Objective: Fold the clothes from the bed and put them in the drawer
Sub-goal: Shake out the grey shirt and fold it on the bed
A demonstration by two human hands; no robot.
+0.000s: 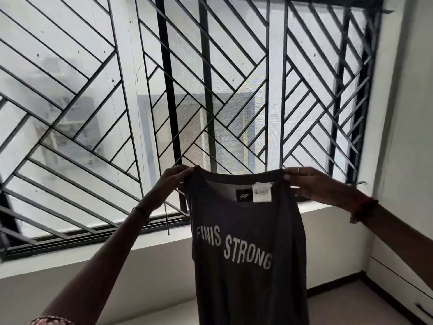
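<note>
A dark grey sleeveless top with white lettering hangs in the air in front of me, held up by its two shoulders. My left hand pinches the left shoulder strap. My right hand pinches the right shoulder strap. A white tag and a black label sit inside the neckline. The garment's lower part runs out of the frame at the bottom. The bed is out of view.
A large window with a black diagonal metal grille fills the background above a white sill. A white cabinet with drawer fronts and a dark handle stands at the lower right, against the right wall.
</note>
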